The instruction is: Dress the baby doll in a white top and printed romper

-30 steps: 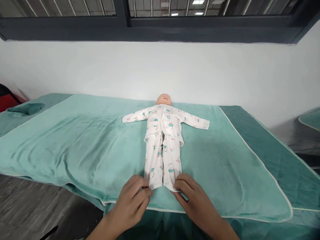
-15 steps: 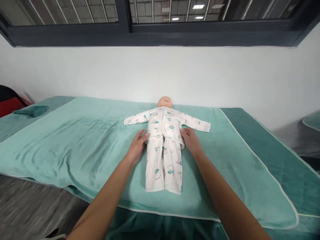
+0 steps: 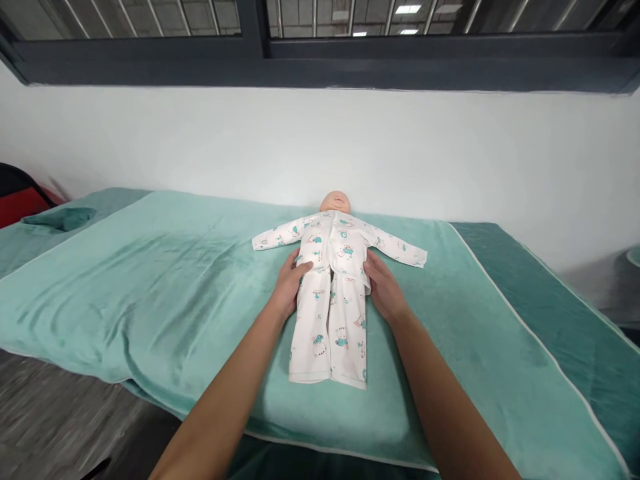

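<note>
A baby doll lies on its back, its head toward the wall. It wears a white long-sleeved shirt and matching trousers printed with small teal animals; the sleeves spread out to both sides and the trouser legs point toward me. My left hand grips the doll's left-of-view side at the waist, thumb on top of the shirt hem and fingers along the side. At the opposite side, my right hand is closed against the waist, fingertips touching the shirt's edge and partly hidden by it.
A light green blanket with white piping covers the bed, wrinkled at left. Darker green bedding shows at right. Behind stands a white wall under a dark window frame. A red and black item is at far left.
My left hand has moved in to the right and its thumb now lies over the shirt hem. My right hand has pressed closer to the doll's side. The view has shifted slightly.
</note>
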`<state>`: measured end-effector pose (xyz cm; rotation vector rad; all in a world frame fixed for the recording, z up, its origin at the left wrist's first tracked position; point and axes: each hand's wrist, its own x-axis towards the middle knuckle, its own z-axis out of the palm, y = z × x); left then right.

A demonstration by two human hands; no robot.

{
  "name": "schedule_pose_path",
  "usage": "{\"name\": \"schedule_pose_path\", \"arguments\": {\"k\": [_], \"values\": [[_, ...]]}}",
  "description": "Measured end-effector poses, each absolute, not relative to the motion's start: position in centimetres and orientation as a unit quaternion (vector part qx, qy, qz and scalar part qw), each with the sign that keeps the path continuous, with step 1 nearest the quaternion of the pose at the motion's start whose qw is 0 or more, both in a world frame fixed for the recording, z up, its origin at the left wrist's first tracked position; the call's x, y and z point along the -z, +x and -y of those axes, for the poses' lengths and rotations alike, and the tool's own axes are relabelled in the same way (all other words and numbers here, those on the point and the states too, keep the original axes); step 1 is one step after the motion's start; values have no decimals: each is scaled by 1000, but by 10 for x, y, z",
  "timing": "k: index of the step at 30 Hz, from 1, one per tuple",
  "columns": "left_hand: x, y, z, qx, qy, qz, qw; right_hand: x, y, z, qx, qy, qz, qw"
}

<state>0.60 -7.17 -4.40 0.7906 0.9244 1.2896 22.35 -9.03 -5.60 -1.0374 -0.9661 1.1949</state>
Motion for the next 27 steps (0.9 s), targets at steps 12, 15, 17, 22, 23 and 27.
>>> {"name": "schedule_pose_path", "arguments": {"k": [12,15,17,22,23,27], "values": [[44,4,80,-570,337,-389,640,50,219,94,-538,-441,367,617],[45,6,80,-574,334,-387,639,50,219,95,-533,-457,346,622],[46,3,80,-575,335,-386,638,50,221,95,-527,-468,334,626],[55,-52,102,-616,372,-401,567,52,240,109,-454,-512,365,631],[59,-73,112,-625,390,-420,530,52,245,115,-422,-535,389,620],[80,-187,174,-619,393,-602,317,47,255,149,-287,-652,461,529]]}}
